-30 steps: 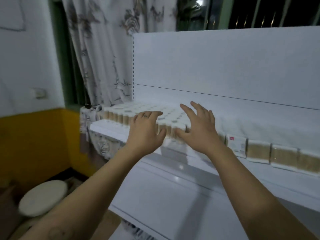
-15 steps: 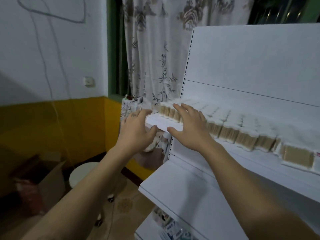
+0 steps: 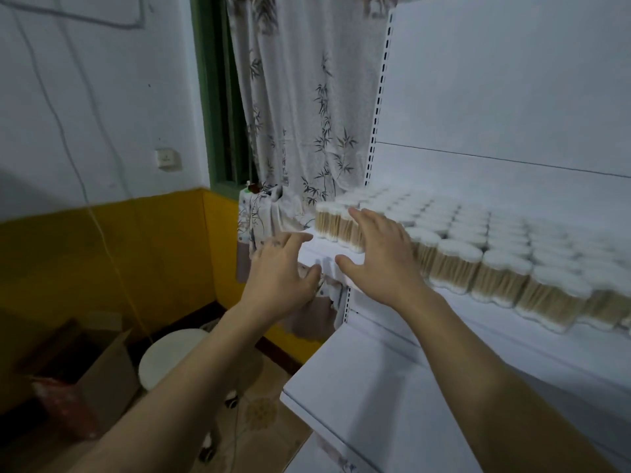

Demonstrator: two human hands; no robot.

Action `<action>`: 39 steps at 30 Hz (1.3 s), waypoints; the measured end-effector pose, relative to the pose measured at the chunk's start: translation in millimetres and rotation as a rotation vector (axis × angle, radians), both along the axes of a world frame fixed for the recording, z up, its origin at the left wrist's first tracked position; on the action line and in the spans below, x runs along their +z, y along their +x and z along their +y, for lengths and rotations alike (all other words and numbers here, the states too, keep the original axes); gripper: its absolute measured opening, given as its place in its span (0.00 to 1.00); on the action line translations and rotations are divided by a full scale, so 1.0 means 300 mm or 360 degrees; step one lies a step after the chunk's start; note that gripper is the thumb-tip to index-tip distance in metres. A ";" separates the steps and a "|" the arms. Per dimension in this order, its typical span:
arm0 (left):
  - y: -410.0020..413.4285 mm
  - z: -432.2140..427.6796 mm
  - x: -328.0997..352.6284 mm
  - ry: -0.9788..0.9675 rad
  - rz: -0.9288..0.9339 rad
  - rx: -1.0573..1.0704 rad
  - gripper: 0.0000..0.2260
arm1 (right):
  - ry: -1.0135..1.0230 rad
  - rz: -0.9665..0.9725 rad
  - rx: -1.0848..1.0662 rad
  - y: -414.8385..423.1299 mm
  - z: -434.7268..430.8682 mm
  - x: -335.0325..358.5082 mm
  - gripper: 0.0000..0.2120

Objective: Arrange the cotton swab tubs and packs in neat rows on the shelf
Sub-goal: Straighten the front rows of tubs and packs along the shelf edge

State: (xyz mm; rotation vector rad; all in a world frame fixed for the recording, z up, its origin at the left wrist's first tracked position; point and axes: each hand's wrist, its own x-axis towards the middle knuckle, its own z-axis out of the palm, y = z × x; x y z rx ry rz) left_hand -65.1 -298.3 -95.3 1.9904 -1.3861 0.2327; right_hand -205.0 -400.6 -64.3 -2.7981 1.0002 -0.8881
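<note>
Closest to you, both bare forearms reach forward over the white lower shelf (image 3: 358, 387), which juts out at the bottom right. To the left of it on the floor stand a round white stool (image 3: 170, 356) and an open cardboard box (image 3: 102, 356).

Further out, your left hand (image 3: 280, 271) hangs at the left end of the shelf (image 3: 316, 249). Its fingers are loosely spread, the thumb is apart, and it holds nothing. Just beside it, your right hand (image 3: 379, 254) is wide and flat, fingers straight and thumb stretched toward the left hand. The fingers lie across the front of the leftmost cotton swab packs (image 3: 457, 264). Whether they press on the packs you cannot tell from here.

The packs stand upright on the shelf in tight rows, white tips up. They run from the left end off to the right edge of view and back to the white back panel (image 3: 512, 80).

Beyond the shelf's left end hangs a bamboo-print curtain (image 3: 300, 114), and a wall switch (image 3: 166, 159) sits on the white wall above the yellow band.
</note>
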 end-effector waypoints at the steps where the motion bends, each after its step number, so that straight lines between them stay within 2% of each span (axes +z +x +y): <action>1: 0.012 -0.041 0.007 0.0019 -0.0026 -0.0008 0.23 | -0.0020 -0.0006 -0.0023 0.005 -0.037 0.006 0.35; 7: 0.087 -0.230 0.021 0.0075 -0.0138 -0.0021 0.22 | -0.0168 -0.0035 -0.0141 0.035 -0.236 0.042 0.24; 14: 0.181 -0.350 0.041 0.0092 -0.0202 -0.0025 0.23 | -0.0160 0.0215 -0.0152 0.147 -0.317 0.061 0.25; 20: 0.308 -0.456 0.010 -0.0078 -0.0113 -0.0221 0.25 | -0.0245 0.0241 -0.0247 0.262 -0.351 0.088 0.22; 25: 0.387 -0.542 -0.024 -0.0240 -0.0027 -0.0497 0.26 | -0.0271 0.0377 -0.0418 0.351 -0.353 0.079 0.23; 30: 0.411 -0.590 -0.075 -0.0313 0.0011 -0.0658 0.26 | -0.0273 0.0533 -0.0588 0.407 -0.341 0.066 0.17; 34: 0.416 -0.604 -0.128 -0.0353 0.0247 -0.0676 0.31 | -0.0335 0.0368 -0.0637 0.429 -0.354 0.050 0.13; 39: 0.432 -0.650 -0.146 -0.0361 0.0205 -0.0727 0.27 | -0.0225 0.0325 -0.0714 0.450 -0.365 0.064 0.11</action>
